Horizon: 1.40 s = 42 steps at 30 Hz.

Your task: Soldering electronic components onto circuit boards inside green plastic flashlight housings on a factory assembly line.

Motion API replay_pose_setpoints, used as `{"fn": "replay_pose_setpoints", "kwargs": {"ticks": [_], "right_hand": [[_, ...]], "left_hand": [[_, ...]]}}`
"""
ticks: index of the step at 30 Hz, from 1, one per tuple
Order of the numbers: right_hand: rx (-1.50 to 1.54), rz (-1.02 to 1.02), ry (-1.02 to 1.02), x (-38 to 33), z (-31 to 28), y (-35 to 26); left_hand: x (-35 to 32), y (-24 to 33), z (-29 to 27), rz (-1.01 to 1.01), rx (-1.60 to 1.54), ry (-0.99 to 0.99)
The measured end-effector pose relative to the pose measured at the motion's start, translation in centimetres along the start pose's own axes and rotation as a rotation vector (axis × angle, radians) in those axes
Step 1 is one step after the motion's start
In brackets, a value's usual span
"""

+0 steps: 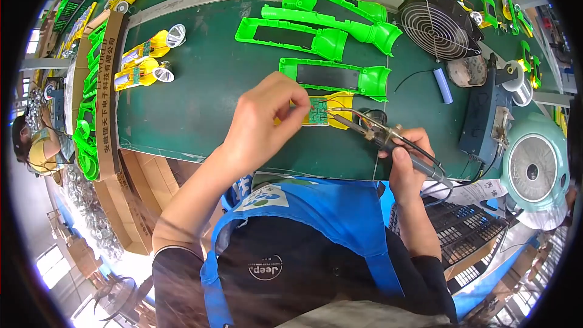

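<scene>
My right hand (410, 164) is wrapped round a soldering iron (388, 141) that has a thin metal tube fixed along it. The iron's tip meets a small green circuit board (317, 111), or hovers just over it; I cannot tell which. The board lies in a yellow plastic housing (342, 102), and thin wires show at its upper edge. At the board's left end my left hand (265, 114) is closed in a pinch; whatever is between its fingertips is too small to make out. Just beyond lies a green flashlight-shaped shell (373, 82), open side up.
More green shells (331, 44) lie farther back. Yellow housings with reflectors (163, 75) sit at left beside a cardboard box (111, 94). At right are a black fan (438, 27), a blue battery cell (443, 86), a soldering station (484, 123), a solder spool (519, 88) and a pale green fan (534, 167). A co-worker (42, 143) sits far left.
</scene>
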State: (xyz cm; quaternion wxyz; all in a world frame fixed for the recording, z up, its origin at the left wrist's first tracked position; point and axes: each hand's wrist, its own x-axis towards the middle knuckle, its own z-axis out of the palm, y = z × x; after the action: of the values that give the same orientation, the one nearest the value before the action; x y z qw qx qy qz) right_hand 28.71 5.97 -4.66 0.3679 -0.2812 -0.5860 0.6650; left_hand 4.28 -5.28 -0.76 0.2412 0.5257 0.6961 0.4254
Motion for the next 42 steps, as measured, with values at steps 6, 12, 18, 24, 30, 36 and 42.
{"fn": "replay_pose_setpoints", "kwargs": {"ticks": [6,12,18,24,30,36,42], "right_hand": [[-0.142,0.01,-0.06,0.4,0.8,-0.5],[-0.162,-0.004,-0.069,0.6,1.2,-0.6],[-0.214,-0.085,-0.111,0.7,0.6,0.1],[-0.267,-0.274,-0.185,1.2,0.1,0.7],[-0.131,-0.135,-0.095,0.6,0.2,0.3],[-0.201,-0.121,-0.169,0.8,0.1,0.2],[-0.058,-0.097,-0.01,0.4,0.0,0.0]], "left_hand": [[-0.1,0.7,1.1,0.211,0.319,0.059],[0.3,1.3,0.8,0.118,0.388,0.002],[0.4,1.2,1.1,0.089,0.401,-0.009],[0.7,1.6,0.8,0.077,0.442,-0.063],[0.8,1.7,0.5,0.073,0.466,-0.087],[0.8,1.7,0.8,0.08,0.484,-0.075],[0.8,1.9,0.9,0.053,0.483,-0.066]]}}
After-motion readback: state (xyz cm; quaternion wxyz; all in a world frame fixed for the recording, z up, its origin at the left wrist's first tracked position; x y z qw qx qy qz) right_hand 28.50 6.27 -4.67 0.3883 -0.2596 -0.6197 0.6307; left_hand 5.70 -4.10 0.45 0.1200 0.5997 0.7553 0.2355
